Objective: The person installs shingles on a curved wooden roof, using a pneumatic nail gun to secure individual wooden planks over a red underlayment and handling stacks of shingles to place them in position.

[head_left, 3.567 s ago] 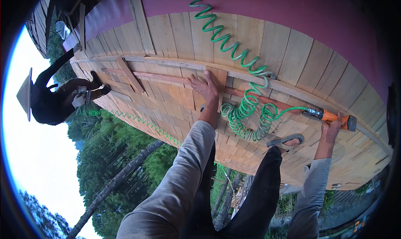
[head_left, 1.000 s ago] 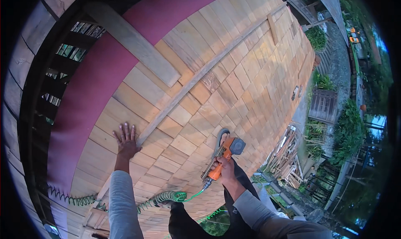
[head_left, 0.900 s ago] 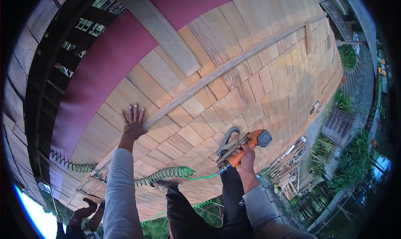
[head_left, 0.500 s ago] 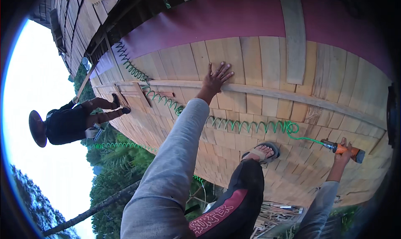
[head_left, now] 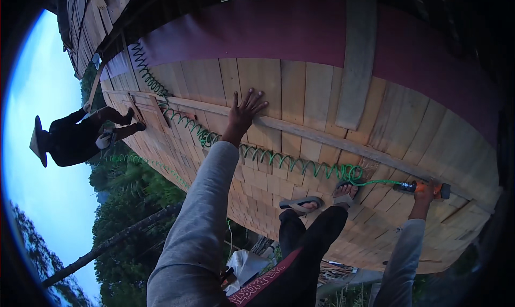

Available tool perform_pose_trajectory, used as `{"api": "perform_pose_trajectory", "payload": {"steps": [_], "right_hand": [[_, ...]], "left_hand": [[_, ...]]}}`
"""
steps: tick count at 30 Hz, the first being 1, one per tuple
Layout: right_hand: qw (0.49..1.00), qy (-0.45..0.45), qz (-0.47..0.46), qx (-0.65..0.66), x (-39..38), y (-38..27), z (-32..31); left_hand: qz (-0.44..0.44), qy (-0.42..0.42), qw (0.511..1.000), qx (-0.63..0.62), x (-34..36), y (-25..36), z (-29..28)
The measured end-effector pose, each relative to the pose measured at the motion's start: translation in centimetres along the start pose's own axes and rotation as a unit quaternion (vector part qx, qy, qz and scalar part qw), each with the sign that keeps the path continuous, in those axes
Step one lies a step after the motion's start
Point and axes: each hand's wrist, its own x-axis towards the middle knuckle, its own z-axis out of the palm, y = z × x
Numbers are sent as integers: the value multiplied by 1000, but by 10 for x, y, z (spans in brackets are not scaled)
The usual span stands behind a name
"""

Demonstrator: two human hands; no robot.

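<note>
My left hand (head_left: 247, 112) lies with fingers spread on the wooden shingles (head_left: 316, 92), just above a long wooden batten (head_left: 327, 139). Over on the right, my right hand (head_left: 424, 192) is wrapped round an orange and black air nailer (head_left: 443, 191). The nailer is close to the batten's right part; whether it touches the wood I cannot tell. A green coiled air hose (head_left: 354, 173) runs from the nailer leftward across the shingles, passing below my left hand.
A purple membrane (head_left: 268, 36) borders the shingles above, with a wide board (head_left: 358, 55) lying across it. My sandalled feet (head_left: 306, 203) stand on the sloping roof. A co-worker in a conical hat (head_left: 75, 141) stands at left. Scrap wood (head_left: 332, 272) lies below the roof edge.
The nailer in my right hand has moved up toward the batten. The view has shifted, and both of my feet now show. My left hand stays flat on the shingles.
</note>
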Motion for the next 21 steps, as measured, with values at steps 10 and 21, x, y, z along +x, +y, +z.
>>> {"api": "perform_pose_trajectory", "payload": {"steps": [10, 21], "right_hand": [[998, 22, -50, 31, -73, -24, 65], [994, 36, -100, 32, -128, -63, 123]], "left_hand": [[-368, 38, 809, -457, -15, 130, -56], [-392, 2, 95, -915, 76, 286, -176]]}}
